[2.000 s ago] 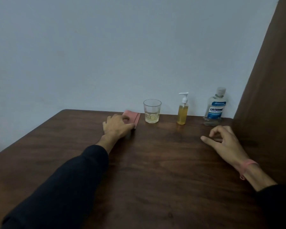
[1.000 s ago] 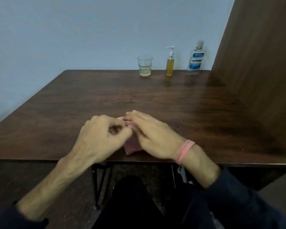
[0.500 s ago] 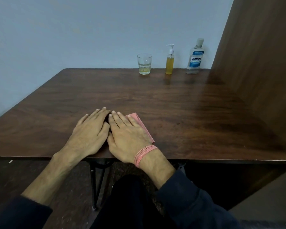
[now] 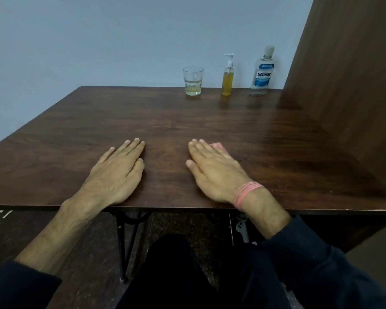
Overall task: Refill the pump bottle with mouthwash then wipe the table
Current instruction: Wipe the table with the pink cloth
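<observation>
Wood-grain table (image 4: 210, 121) fills your view, so you look to be at the wiping step, though that's a judgement. Your left hand (image 4: 118, 172) lies flat with fingers straight, holding nothing. Your right hand (image 4: 214, 170) presses flat on the pink cloth (image 4: 220, 146), which peeks out beyond your fingers near the front edge. Next, sweep that cloth across the surface. Well apart, by the wall, stand the mouthwash bottle (image 4: 263, 72), pump bottle (image 4: 227, 79) and glass (image 4: 193, 80).

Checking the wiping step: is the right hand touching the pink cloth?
Touching. The head view shows the right hand lying flat on the pink cloth, fingers straight, with only the cloth's far corner showing beyond them.
</observation>
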Demonstrator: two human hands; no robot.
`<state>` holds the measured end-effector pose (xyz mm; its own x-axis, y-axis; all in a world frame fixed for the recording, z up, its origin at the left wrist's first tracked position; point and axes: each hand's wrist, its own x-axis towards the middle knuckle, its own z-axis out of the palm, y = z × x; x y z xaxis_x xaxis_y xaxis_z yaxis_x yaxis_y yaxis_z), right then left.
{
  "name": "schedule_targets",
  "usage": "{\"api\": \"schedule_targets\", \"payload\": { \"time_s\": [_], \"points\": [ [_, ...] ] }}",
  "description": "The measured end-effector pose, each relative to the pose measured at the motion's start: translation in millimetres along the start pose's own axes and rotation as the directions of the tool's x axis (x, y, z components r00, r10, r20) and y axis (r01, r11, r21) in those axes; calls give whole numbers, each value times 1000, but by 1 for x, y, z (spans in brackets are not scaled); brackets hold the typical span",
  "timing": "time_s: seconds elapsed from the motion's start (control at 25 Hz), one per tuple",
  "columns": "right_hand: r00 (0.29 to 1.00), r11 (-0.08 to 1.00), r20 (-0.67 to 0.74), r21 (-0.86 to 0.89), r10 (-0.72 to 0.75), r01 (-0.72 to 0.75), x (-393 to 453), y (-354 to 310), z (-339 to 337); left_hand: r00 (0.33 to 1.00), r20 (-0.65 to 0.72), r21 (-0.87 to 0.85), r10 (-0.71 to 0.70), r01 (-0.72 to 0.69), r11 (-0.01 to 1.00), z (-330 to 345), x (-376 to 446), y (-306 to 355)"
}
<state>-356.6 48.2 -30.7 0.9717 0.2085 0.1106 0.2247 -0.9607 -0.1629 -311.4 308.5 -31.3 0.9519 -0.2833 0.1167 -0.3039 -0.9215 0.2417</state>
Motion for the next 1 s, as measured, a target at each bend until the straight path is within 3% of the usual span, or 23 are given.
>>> {"api": "schedule_targets", "payload": {
  "time_s": [0.32,0.48,0.64,0.76,1.0],
  "points": [
    [964,965,14,-12,264,-264,-45,92,-28,1000,15,30,-3,3,1000,-4,-2,4],
    [882,883,21,-4,470,-470,-74,137,-39,1000,20,52,-1,0,999,-2,-2,3],
    [792,791,23,30,610,-611,-65,138,-37,999,44,96,30,-34,995,6,5,10],
    [825,825,-4,30,564,-564,-41,99,-31,994,64,84,92,-97,992,13,16,31],
    [963,965,-76,43,260,-258,-2,-32,5,985,49,40,165,-167,985,26,34,64]
  ]
}}
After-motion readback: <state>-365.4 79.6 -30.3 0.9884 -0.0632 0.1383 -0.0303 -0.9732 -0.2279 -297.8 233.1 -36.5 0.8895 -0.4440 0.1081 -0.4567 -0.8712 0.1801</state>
